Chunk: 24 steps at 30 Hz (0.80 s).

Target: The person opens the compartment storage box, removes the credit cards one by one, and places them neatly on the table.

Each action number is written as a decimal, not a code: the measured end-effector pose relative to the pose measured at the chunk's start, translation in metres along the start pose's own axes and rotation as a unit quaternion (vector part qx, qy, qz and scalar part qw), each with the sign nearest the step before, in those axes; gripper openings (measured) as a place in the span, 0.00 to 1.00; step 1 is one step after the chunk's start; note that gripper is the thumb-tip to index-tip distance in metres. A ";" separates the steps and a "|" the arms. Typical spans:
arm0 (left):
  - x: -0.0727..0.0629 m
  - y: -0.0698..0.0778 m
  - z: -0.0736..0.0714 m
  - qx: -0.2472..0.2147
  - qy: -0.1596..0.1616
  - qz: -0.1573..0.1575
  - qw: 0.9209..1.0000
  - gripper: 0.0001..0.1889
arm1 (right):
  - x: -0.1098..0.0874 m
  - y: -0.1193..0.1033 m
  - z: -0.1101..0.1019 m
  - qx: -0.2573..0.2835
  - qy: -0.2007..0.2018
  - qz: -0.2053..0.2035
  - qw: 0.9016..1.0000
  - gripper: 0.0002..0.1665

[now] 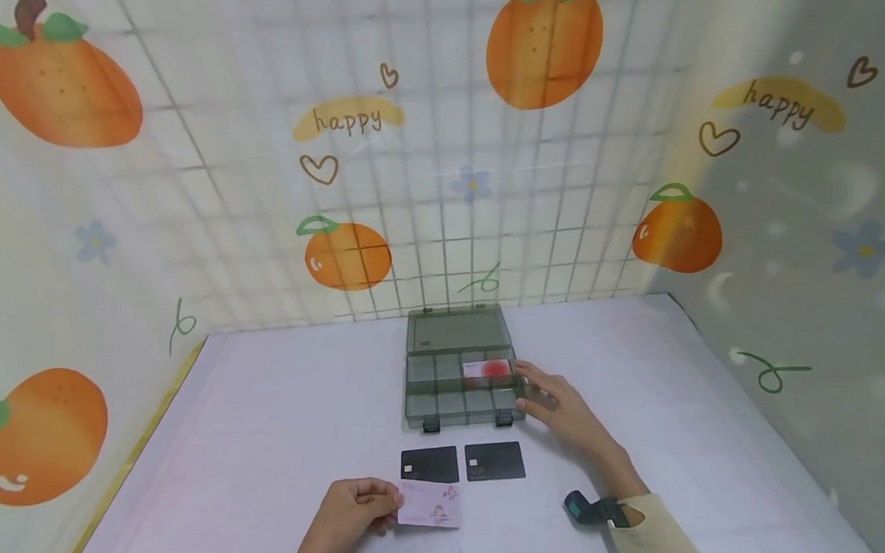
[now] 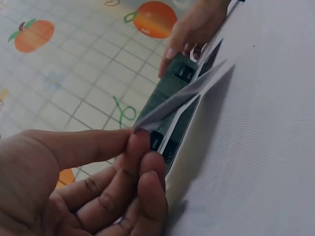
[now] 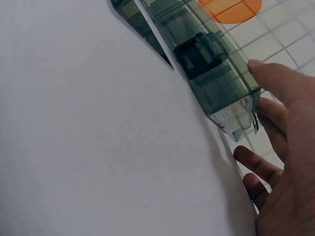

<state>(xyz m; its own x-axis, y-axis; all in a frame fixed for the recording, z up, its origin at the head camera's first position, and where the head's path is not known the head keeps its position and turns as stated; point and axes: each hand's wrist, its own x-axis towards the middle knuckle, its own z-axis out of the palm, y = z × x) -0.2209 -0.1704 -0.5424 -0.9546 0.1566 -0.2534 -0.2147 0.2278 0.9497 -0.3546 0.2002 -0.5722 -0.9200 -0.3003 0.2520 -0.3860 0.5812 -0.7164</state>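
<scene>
Between thumb and fingers, my left hand point(image 1: 355, 510) pinches a pink card point(image 1: 430, 505) with a floral print by its left edge. In the left wrist view the card point(image 2: 182, 96) appears nearly edge-on, tilted above the table. A translucent grey-green compartment box point(image 1: 436, 408) stands farther back with its lid point(image 1: 458, 331) raised. My right hand point(image 1: 563, 408) is at the box's right side, thumb near the front corner and fingers loosely bent along the side; firm contact is unclear. Across the box's compartments lies a red and white card point(image 1: 487, 369).
Two black cards lie in front of the box: the left black card point(image 1: 429, 460) partly behind the pink one, the right black card point(image 1: 495, 461) beside it. Dark latches point(image 1: 430, 424) project from the box front. A patterned curtain point(image 1: 433, 176) surrounds the white table point(image 1: 270, 418).
</scene>
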 end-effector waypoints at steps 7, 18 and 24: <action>-0.003 0.002 0.003 0.099 0.023 -0.009 0.995 0.10 | 0.000 -0.001 0.001 -0.007 0.000 0.005 1.000 0.38; -0.006 0.010 0.012 0.232 0.080 0.011 0.969 0.08 | 0.000 0.001 -0.001 0.005 -0.002 0.000 1.000 0.39; -0.008 0.012 0.015 0.263 0.098 0.024 0.960 0.10 | -0.001 -0.002 0.000 0.002 -0.003 -0.003 1.000 0.39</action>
<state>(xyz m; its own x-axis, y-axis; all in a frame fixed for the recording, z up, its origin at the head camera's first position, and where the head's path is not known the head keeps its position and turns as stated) -0.2125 -0.1542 -0.5322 -0.9923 0.0060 -0.1236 -0.0858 0.6861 0.7225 -0.3533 0.1994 -0.5707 -0.9173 -0.3084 0.2520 -0.3909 0.5768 -0.7173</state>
